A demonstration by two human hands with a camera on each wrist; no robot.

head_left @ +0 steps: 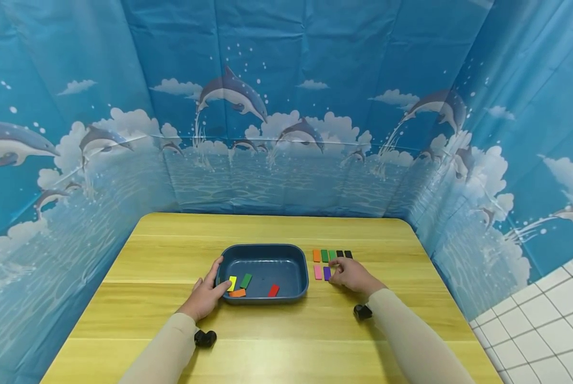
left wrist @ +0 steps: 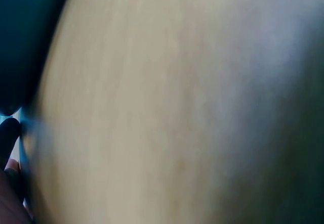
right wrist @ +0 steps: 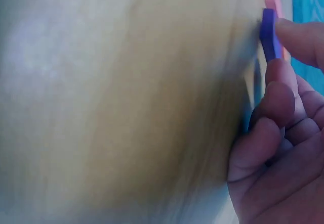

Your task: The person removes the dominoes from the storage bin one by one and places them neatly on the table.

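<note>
Two hands work on the yellow wooden bench [head_left: 276, 330], which stands inside walls hung with a blue dolphin-print sheet [head_left: 286, 106]. Near the middle of the bench sits the dark blue tray [head_left: 267, 253], and in it we count four small blocks: the yellow block [head_left: 232, 283], the green block [head_left: 245, 280] and the orange block [head_left: 237, 293] toward its left end, the red block [head_left: 273, 290] further right. Our left hand [head_left: 204, 296] rests against the tray's left rim, fingers loosely extended along the wall, thumb at the edge; whether they truly grip we cannot tell, since the left wrist view is a blur. Just right of the tray, toward the bench's right edge, lies a row of blocks [head_left: 332, 255], orange, green, green, dark, dark, with the pink block [head_left: 317, 272] below it. Our right hand [head_left: 350, 274] is beside the pink one, and its fingers [right wrist: 298, 37] pinch the purple block [right wrist: 269, 34] by its thin edges, tilted up off the wood. We judge the grip slight: so narrow a piece could slip or flip from the fingertips, and the knuckles could nudge the neat row out of line.
</note>
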